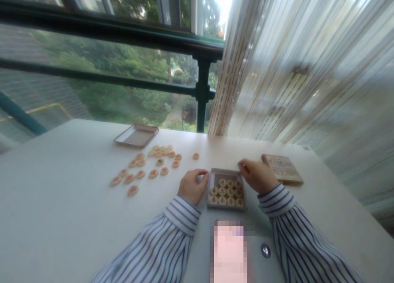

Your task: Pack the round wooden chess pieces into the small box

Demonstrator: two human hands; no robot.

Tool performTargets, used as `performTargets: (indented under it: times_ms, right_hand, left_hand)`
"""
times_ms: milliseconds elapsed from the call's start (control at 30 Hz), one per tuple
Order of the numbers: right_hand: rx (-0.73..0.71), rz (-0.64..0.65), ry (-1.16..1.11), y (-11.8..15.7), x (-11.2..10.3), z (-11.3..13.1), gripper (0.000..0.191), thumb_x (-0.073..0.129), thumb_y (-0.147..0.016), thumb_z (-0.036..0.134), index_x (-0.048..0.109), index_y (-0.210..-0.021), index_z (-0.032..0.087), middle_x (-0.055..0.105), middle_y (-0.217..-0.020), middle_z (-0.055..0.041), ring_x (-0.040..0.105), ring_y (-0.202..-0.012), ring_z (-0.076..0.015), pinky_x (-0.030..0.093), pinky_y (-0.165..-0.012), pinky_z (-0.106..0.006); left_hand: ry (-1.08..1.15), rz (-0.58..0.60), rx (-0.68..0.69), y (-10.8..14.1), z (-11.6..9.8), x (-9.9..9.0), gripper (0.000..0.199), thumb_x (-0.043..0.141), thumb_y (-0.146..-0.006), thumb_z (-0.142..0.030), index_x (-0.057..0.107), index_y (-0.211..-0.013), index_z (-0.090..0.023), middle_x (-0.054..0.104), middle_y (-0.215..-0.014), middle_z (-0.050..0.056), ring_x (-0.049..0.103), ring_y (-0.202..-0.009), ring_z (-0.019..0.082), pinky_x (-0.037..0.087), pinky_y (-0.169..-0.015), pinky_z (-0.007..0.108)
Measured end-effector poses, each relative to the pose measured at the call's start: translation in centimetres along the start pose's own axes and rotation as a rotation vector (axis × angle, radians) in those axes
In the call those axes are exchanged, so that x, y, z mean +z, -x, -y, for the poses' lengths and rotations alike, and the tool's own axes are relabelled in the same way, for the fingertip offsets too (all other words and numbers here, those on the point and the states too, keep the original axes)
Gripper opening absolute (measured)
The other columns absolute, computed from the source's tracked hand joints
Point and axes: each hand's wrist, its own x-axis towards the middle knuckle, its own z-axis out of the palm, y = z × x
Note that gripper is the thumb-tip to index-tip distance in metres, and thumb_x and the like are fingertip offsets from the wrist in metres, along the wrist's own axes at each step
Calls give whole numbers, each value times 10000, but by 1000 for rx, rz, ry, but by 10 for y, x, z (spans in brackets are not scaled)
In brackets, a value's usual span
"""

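Note:
An open shallow box (227,208) stands on the table between my two hands. It holds several round xiangqi pieces (230,192) with dark characters, in rows toward its near side. My left hand (193,185) is at the box's left edge, thumb and fingers bent together at the far left corner. My right hand (259,176) is closed beside the far right corner, fingertips curled under; what they hold, if anything, is hidden. Left of the box, loose xiangqi pieces (153,173) lie scattered, mostly with red characters, some bunched and overlapping.
A box lid or tray (137,137) lies open at the back left of the white table (61,201). Right of my right hand sits a flat printed box (283,169). A blurred-out pink phone-like shape (230,252) and a small dark oval object (265,250) are near me.

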Motion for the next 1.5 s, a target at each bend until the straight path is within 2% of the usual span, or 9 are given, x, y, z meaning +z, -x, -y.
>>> performTargets:
  times_ms: [200,400,567,833,1033,1200,1500]
  right_hand:
    - [-45,-52,-99,3,-9,7,260,374,-842,349,606,-836,231,663,-762,-10,587,-725,-148,343,-635,-240]
    - [-32,-66,-174,7,-14,13,198,420,-814,328,577,-827,209,634,-701,-3,551,-646,-125,323,-588,-221]
    - [-55,-14,-124,9,-20,20,207,389,-831,301,560,-811,186,629,-738,-24,551,-696,-134,312,-624,-227]
    - [-113,29,-87,8,-28,32,244,353,-852,293,571,-863,184,636,-824,-41,555,-774,-139,320,-677,-232]
    - [-179,49,-73,5,-28,43,261,357,-850,302,585,-899,185,630,-866,-43,545,-793,-141,336,-692,-236]
    - [-207,89,-30,3,-27,56,264,380,-843,288,588,-965,180,629,-913,-66,542,-860,-160,343,-747,-249]
    - [-312,98,36,-2,-20,71,253,376,-844,274,606,-911,192,635,-886,-59,553,-852,-165,345,-741,-255]
  left_hand:
    - [-12,-1,5,0,1,-8,219,506,-735,-345,651,-818,-203,681,-838,17,602,-834,174,455,-778,308]
    - [-56,30,-7,4,4,-25,214,508,-720,-352,640,-798,-202,676,-816,18,606,-817,175,457,-764,305]
    - [-118,61,-1,9,5,-45,213,484,-731,-351,622,-770,-194,667,-786,25,607,-795,179,462,-744,315]
    - [-182,38,128,15,15,-68,188,491,-731,-325,622,-761,-194,672,-786,28,614,-787,176,472,-751,307]
    - [-186,-59,190,20,32,-69,225,505,-725,-315,633,-840,-170,679,-822,58,621,-784,182,490,-756,318]
    - [-186,-48,193,26,44,-65,235,491,-738,-320,631,-856,-171,680,-829,63,624,-783,182,496,-759,324]
    - [-146,-56,167,30,46,-67,214,501,-727,-294,637,-854,-187,684,-835,58,619,-798,182,498,-757,329]
